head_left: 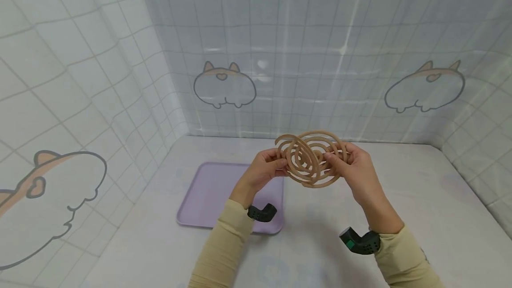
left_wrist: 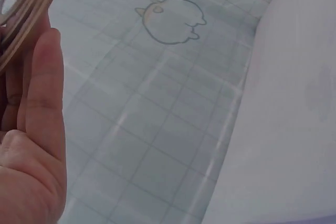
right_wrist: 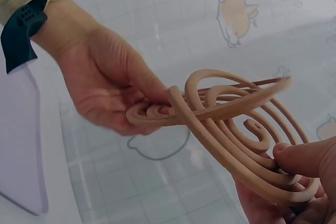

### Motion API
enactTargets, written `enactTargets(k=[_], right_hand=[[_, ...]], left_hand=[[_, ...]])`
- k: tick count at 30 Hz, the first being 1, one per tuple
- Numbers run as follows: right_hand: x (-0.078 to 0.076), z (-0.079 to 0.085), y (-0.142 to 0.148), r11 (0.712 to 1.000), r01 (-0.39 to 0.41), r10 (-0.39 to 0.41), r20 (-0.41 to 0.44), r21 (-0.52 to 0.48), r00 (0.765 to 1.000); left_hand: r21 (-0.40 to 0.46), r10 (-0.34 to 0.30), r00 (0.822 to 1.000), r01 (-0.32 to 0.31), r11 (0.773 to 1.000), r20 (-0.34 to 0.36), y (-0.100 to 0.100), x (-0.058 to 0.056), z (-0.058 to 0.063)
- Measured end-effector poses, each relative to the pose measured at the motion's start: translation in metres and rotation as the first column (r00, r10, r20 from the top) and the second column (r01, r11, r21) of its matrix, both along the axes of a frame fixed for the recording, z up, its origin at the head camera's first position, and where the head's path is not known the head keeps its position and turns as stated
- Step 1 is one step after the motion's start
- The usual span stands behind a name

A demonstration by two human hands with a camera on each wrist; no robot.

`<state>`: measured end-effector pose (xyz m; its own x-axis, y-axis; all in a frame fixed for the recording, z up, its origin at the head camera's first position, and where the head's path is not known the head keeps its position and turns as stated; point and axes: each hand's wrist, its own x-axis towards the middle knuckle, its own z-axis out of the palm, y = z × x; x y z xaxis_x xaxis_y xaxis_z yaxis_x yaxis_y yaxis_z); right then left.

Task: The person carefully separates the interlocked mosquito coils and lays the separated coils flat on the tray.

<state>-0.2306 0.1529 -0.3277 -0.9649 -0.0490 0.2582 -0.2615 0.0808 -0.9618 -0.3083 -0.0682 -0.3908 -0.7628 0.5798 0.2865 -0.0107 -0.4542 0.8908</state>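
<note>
Two tan mosquito coils, flat spirals with their rings interleaved, are held in the air between both hands. One coil (right_wrist: 202, 137) is tilted across the other coil (right_wrist: 236, 107), as the right wrist view shows. My left hand (head_left: 260, 171) pinches the left coil's edge between thumb and fingers. On the other side, my right hand (head_left: 357, 170) grips the right coil's rim, thumb on top and fingers beneath. The left wrist view catches only a coil edge (left_wrist: 37, 22) beside the left fingers.
A lilac tray (head_left: 224, 190) lies on the white tabletop (head_left: 312, 257), partly beneath the left forearm. White tiled-pattern sheets with cartoon dog prints (head_left: 225, 86) cover the back and sides. Each wrist wears a black band mount (head_left: 362, 241).
</note>
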Motion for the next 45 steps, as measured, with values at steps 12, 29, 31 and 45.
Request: enactTargets(k=[12, 29, 31, 45], right_hand=[[-0.001, 0.0, 0.004, 0.999, 0.034, -0.034, 0.001, -0.013, 0.999], [-0.007, 0.003, 0.007, 0.941, -0.329, 0.337, 0.147, -0.077, 0.93], [-0.009, 0.004, 0.007, 0.921, -0.386, 0.389, 0.159, -0.052, 0.908], [-0.013, 0.014, -0.002, 0.889, -0.389, 0.354, 0.176, 0.241, 0.918]], left_hand=[[-0.117, 0.117, 0.992, -0.121, 0.986, -0.037, -0.003, 0.007, 0.012], [-0.138, 0.045, 0.999, -0.045, 0.989, 0.0, 0.011, 0.007, 0.016], [-0.155, 0.016, 1.0, -0.015, 0.988, 0.002, 0.012, 0.006, 0.016], [-0.225, -0.036, 0.998, 0.048, 0.973, 0.055, 0.014, 0.005, 0.014]])
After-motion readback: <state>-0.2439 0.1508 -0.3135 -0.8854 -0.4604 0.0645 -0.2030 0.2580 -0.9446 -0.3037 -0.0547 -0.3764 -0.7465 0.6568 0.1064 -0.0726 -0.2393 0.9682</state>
